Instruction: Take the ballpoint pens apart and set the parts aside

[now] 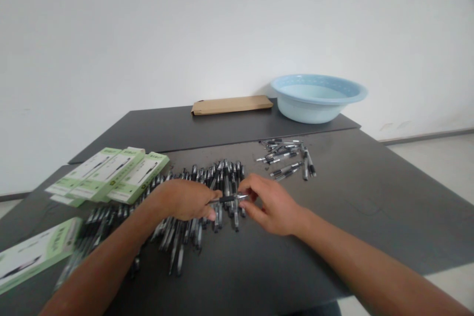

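A black and clear pen (226, 199) is held level between both hands, just above a long heap of similar pens (185, 207) on the dark table (370, 197). My left hand (187, 199) is closed round the pen's left end. My right hand (272, 203) pinches the right end with thumb and forefinger, its other fingers loosely spread. A smaller pile of pens (287, 157) lies beyond my right hand.
Green and white pen boxes (111, 174) are stacked at the left, and one more box (35, 254) lies at the near left edge. A light blue basin (318, 96) and a brown envelope (231, 104) rest at the table's far side.
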`<state>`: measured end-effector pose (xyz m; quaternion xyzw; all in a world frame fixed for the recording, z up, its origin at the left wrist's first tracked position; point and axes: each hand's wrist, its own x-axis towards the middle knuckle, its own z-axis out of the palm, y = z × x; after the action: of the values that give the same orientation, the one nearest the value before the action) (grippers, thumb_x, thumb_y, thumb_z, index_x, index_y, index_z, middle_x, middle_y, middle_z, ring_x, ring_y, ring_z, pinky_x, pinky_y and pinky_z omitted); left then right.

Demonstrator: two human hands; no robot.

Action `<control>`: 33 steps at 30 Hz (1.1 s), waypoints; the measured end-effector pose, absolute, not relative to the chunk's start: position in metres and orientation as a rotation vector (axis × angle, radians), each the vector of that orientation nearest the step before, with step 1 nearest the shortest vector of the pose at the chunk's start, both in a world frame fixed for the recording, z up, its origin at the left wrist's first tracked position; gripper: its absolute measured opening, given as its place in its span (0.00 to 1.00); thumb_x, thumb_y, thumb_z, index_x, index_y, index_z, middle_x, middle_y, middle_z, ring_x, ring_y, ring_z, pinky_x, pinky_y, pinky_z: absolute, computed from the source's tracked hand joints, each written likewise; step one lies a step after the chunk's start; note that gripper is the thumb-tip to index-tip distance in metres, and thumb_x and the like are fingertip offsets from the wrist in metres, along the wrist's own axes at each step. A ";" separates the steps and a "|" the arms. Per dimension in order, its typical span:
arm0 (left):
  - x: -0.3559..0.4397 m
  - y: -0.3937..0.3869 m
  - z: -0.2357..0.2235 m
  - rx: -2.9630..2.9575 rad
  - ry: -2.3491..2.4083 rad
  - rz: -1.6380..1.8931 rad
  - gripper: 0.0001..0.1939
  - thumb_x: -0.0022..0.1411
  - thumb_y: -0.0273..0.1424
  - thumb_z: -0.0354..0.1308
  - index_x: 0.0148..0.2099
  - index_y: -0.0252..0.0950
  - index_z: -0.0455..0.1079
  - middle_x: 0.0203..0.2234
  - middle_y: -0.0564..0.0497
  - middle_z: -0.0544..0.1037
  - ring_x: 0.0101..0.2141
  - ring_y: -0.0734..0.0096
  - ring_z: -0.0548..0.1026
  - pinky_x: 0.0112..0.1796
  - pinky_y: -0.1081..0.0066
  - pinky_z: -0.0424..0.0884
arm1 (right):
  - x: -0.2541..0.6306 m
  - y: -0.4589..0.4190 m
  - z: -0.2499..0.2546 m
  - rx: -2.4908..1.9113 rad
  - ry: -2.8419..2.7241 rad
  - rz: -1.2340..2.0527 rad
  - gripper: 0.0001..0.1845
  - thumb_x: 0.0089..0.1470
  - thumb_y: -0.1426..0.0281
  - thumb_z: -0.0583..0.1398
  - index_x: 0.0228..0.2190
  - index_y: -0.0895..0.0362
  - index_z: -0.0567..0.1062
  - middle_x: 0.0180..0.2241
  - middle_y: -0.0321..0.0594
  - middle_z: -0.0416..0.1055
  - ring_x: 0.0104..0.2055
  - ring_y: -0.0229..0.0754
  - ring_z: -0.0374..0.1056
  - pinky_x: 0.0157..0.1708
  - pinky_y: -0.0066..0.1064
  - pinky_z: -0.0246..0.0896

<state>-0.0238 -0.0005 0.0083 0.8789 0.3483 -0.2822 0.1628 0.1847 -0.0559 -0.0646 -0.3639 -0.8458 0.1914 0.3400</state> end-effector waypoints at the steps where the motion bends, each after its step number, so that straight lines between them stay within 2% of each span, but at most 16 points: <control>1: -0.022 -0.001 0.010 2.483 0.991 -0.868 0.20 0.61 0.37 0.53 0.56 0.41 0.65 0.41 0.45 0.79 0.39 0.54 0.77 0.35 0.66 0.69 | 0.184 -0.056 -0.065 -0.942 -2.202 0.494 0.08 0.53 0.73 0.56 0.37 0.56 0.64 0.33 0.38 0.66 0.33 0.38 0.61 0.33 0.28 0.56; 6: -0.017 -0.005 0.017 2.444 0.995 -0.923 0.19 0.63 0.35 0.52 0.56 0.42 0.64 0.42 0.46 0.79 0.40 0.56 0.76 0.37 0.66 0.69 | 0.183 -0.054 -0.065 -0.923 -2.207 0.484 0.02 0.56 0.71 0.55 0.34 0.56 0.65 0.31 0.37 0.65 0.32 0.38 0.61 0.32 0.28 0.55; 12: -0.018 -0.005 0.016 2.464 0.991 -0.918 0.19 0.62 0.35 0.51 0.55 0.41 0.65 0.41 0.45 0.79 0.40 0.55 0.76 0.36 0.66 0.69 | 0.184 -0.056 -0.066 -0.938 -2.202 0.514 0.08 0.55 0.70 0.56 0.38 0.56 0.64 0.34 0.39 0.66 0.33 0.39 0.62 0.33 0.29 0.57; 19: -0.020 -0.005 0.013 2.467 0.989 -0.898 0.19 0.62 0.36 0.52 0.55 0.41 0.65 0.41 0.46 0.79 0.39 0.56 0.76 0.35 0.67 0.69 | 0.183 -0.055 -0.065 -0.911 -2.212 0.494 0.03 0.55 0.72 0.55 0.35 0.56 0.64 0.31 0.37 0.65 0.32 0.38 0.61 0.31 0.28 0.55; 27: -0.018 -0.006 0.015 2.476 0.995 -0.919 0.18 0.63 0.35 0.52 0.55 0.40 0.65 0.40 0.45 0.79 0.39 0.56 0.76 0.35 0.67 0.69 | 0.184 -0.056 -0.066 -0.939 -2.200 0.510 0.06 0.54 0.71 0.56 0.36 0.56 0.64 0.32 0.38 0.66 0.32 0.39 0.61 0.32 0.29 0.56; 33: -0.019 -0.005 0.013 2.490 0.993 -0.919 0.19 0.63 0.36 0.51 0.55 0.40 0.64 0.39 0.45 0.80 0.38 0.55 0.77 0.33 0.66 0.69 | 0.183 -0.056 -0.064 -0.927 -2.203 0.500 0.04 0.54 0.73 0.55 0.34 0.56 0.64 0.31 0.38 0.65 0.32 0.39 0.61 0.31 0.29 0.55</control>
<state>-0.0192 -0.0050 0.0134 0.8682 0.3463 -0.3205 0.1533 0.1830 -0.0560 -0.0643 -0.3565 -0.8476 0.1923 0.3427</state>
